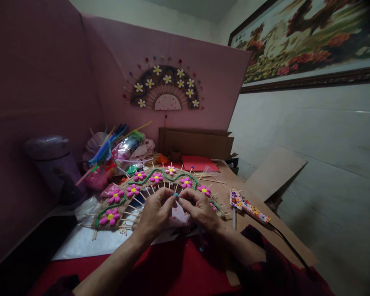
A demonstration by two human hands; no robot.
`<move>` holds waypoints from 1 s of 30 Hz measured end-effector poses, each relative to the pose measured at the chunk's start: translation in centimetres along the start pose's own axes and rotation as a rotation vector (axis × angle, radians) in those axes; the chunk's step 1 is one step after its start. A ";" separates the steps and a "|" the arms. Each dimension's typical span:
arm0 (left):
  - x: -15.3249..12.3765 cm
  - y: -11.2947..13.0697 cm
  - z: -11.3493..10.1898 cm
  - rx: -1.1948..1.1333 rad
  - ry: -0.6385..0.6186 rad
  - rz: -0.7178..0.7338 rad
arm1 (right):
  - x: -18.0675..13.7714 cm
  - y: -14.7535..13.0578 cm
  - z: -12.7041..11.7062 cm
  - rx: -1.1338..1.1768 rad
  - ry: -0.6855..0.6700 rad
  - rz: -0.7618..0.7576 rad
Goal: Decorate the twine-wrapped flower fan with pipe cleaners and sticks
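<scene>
Both hands meet in the middle, the left hand and the right hand pinching a small blue piece between thumbs and fingertips. The piece is held above the inner edge of a twine fan, which lies on the table just beyond the wrists, its curved side away from the person. The fan carries pink flowers with yellow centres, a wavy green cord and pale sticks that spread outward. A white sheet reaches out from under its left part, and a red cloth lies below the forearms.

To the right of the fan rests a flower-patterned glue gun, with a dark cable running toward the right sleeve. Behind the fan are red paper, a small pot and folded cardboard. A heap of bright craft materials sits at the back left. A second fan, with white flowers, hangs on the pink panel.
</scene>
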State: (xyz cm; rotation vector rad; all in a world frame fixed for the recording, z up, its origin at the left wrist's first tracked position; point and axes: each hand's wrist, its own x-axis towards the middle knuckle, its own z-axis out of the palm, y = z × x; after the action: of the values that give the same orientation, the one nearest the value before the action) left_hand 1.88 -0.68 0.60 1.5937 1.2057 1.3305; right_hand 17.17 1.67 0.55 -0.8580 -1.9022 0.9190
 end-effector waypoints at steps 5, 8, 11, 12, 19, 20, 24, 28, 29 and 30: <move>-0.1 0.1 0.0 0.003 -0.007 0.018 | 0.0 0.0 0.1 0.025 -0.004 0.008; 0.0 0.1 0.0 0.000 -0.007 0.027 | 0.0 0.2 0.2 0.057 -0.010 0.017; 0.0 0.1 0.0 -0.004 0.004 0.056 | 0.0 0.4 0.2 0.096 -0.011 0.026; 0.0 0.1 0.0 0.000 0.010 0.068 | 0.0 0.5 0.2 0.103 -0.014 0.030; 0.1 0.1 -0.1 0.062 0.038 0.079 | 0.0 0.2 0.2 0.060 -0.032 0.040; 0.1 0.1 -0.1 0.070 0.038 0.075 | 0.1 0.2 0.2 0.047 -0.030 0.039; 0.1 -0.1 -0.1 0.101 0.043 0.069 | 0.1 0.0 0.2 0.003 -0.023 0.023; 0.3 -0.3 -0.2 0.166 0.055 0.062 | 0.0 -0.2 0.2 -0.087 -0.013 -0.030; 0.3 -0.4 -0.2 0.192 0.056 0.062 | 0.0 -0.3 0.2 -0.117 -0.014 -0.047; 0.4 -0.4 -0.2 0.226 0.055 0.065 | -0.1 -0.4 0.2 -0.148 -0.019 -0.067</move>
State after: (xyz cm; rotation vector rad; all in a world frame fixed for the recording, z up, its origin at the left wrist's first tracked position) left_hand 1.58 -0.23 0.41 1.7770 1.3890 1.3234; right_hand 16.95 1.37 0.73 -0.8685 -2.0222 0.7555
